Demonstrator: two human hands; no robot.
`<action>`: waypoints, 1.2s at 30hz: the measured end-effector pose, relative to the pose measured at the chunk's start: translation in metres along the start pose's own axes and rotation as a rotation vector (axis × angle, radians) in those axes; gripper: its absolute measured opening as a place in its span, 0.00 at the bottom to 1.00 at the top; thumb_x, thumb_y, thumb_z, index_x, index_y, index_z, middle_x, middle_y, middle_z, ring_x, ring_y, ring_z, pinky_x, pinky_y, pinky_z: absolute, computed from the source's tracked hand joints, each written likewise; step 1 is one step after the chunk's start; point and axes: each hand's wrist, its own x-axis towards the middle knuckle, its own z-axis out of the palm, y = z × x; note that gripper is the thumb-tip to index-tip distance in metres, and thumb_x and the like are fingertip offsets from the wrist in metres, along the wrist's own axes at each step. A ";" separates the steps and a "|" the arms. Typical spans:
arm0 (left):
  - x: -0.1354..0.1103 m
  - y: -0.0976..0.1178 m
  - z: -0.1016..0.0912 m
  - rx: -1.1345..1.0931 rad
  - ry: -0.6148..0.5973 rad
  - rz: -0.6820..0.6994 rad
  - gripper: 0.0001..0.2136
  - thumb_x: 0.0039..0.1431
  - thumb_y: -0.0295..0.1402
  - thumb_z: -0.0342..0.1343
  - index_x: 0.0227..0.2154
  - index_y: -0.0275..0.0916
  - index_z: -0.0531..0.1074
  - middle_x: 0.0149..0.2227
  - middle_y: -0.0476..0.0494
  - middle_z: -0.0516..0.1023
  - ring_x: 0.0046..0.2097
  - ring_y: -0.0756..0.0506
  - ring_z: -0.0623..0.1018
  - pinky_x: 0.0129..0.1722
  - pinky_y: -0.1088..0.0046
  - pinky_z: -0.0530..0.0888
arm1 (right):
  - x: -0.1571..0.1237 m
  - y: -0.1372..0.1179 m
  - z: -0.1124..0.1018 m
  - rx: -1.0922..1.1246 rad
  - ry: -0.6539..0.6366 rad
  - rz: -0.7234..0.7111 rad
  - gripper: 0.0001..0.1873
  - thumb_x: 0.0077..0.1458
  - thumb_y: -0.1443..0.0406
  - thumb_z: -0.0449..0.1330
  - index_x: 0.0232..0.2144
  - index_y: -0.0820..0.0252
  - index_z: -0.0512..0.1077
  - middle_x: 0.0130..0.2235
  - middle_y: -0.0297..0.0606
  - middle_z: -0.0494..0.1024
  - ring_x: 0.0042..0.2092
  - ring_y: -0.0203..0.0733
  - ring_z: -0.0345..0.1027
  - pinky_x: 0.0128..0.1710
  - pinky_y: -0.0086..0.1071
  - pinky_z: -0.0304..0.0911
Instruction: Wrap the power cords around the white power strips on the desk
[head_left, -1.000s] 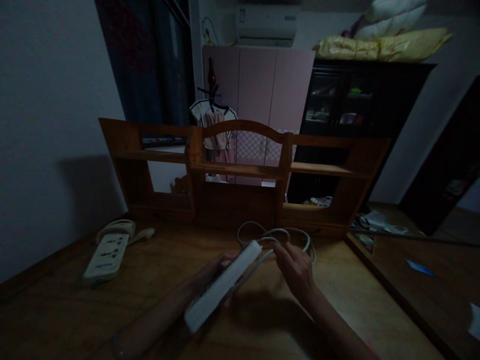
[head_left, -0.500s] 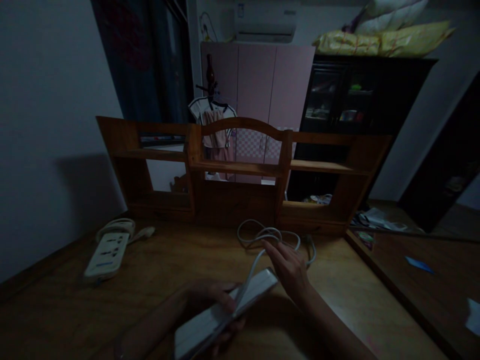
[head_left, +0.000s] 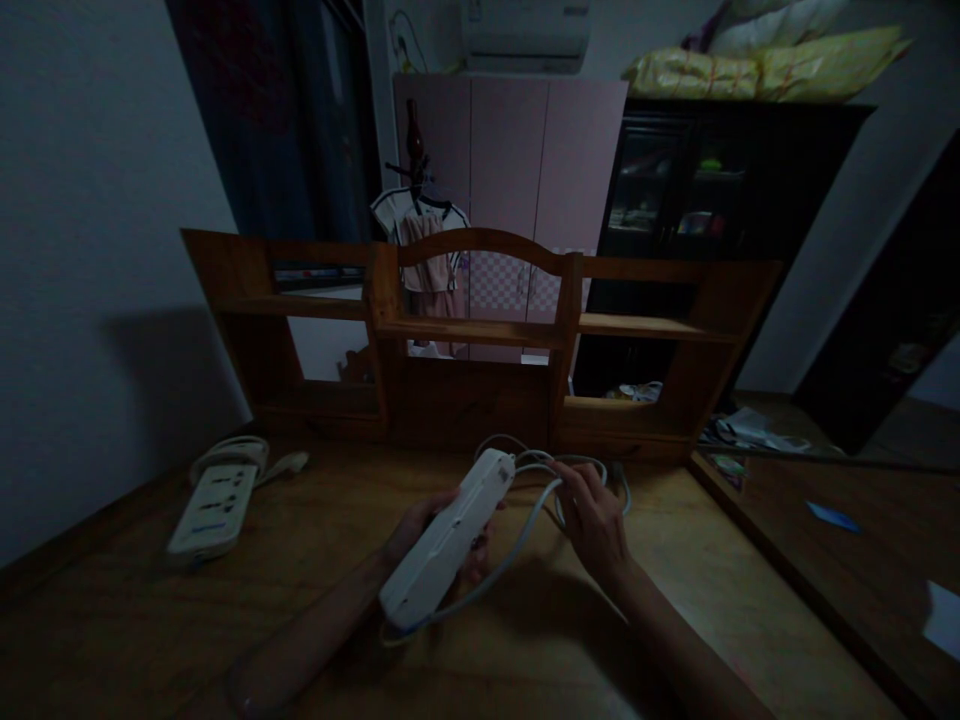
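Observation:
My left hand (head_left: 424, 530) grips a white power strip (head_left: 448, 540) from below and holds it tilted above the wooden desk (head_left: 315, 560). Its white cable (head_left: 525, 515) runs under the strip and loops toward the back of the desk. My right hand (head_left: 596, 520) is closed on that cable just right of the strip's far end. The rest of the cable lies coiled behind my right hand.
A second white power strip (head_left: 214, 508) with its coiled cord lies at the desk's far left. A wooden shelf unit (head_left: 480, 335) stands along the back edge. A pink wardrobe, a dark cabinet and a side table with papers (head_left: 750, 435) lie beyond.
The strip dipped low toward me, then rose and moved away again. The cable now runs round beneath the strip, and my right hand has closed on it.

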 end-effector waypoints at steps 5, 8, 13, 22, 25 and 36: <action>-0.005 -0.001 0.006 0.041 0.061 -0.056 0.24 0.61 0.45 0.42 0.48 0.27 0.69 0.42 0.32 0.75 0.35 0.40 0.77 0.38 0.60 0.73 | -0.001 0.002 0.004 -0.028 -0.006 -0.026 0.17 0.63 0.69 0.48 0.53 0.56 0.65 0.39 0.42 0.70 0.39 0.40 0.66 0.37 0.32 0.63; -0.007 -0.006 0.011 0.047 0.044 -0.099 0.24 0.60 0.44 0.43 0.47 0.29 0.70 0.45 0.31 0.75 0.38 0.37 0.77 0.42 0.56 0.71 | -0.002 0.002 0.006 -0.050 -0.049 -0.040 0.17 0.63 0.69 0.48 0.52 0.56 0.66 0.40 0.41 0.70 0.39 0.40 0.66 0.37 0.32 0.63; -0.005 -0.013 0.012 0.081 -0.023 -0.195 0.29 0.60 0.50 0.42 0.48 0.28 0.69 0.41 0.30 0.75 0.35 0.37 0.78 0.37 0.61 0.72 | -0.004 0.004 0.009 -0.085 -0.091 -0.058 0.16 0.63 0.70 0.48 0.51 0.56 0.67 0.41 0.41 0.71 0.39 0.40 0.66 0.37 0.31 0.62; -0.009 -0.024 0.006 0.204 -0.157 -0.282 0.34 0.54 0.58 0.44 0.49 0.30 0.66 0.42 0.27 0.75 0.35 0.35 0.78 0.34 0.58 0.72 | -0.004 0.006 0.012 -0.194 -0.154 -0.086 0.16 0.62 0.70 0.50 0.51 0.56 0.68 0.39 0.41 0.72 0.38 0.41 0.67 0.37 0.30 0.61; -0.013 -0.023 0.012 0.258 -0.214 -0.271 0.28 0.50 0.46 0.59 0.49 0.34 0.65 0.41 0.31 0.76 0.35 0.37 0.79 0.32 0.60 0.73 | -0.004 0.006 0.015 -0.207 -0.180 -0.090 0.14 0.62 0.68 0.52 0.49 0.56 0.68 0.38 0.40 0.74 0.37 0.41 0.68 0.36 0.30 0.60; -0.004 -0.011 0.021 0.397 0.150 0.002 0.17 0.55 0.42 0.54 0.35 0.29 0.73 0.28 0.37 0.76 0.25 0.47 0.76 0.23 0.75 0.72 | -0.009 0.013 0.026 -0.050 -0.390 0.057 0.11 0.64 0.61 0.48 0.37 0.58 0.69 0.34 0.37 0.75 0.33 0.39 0.68 0.31 0.28 0.57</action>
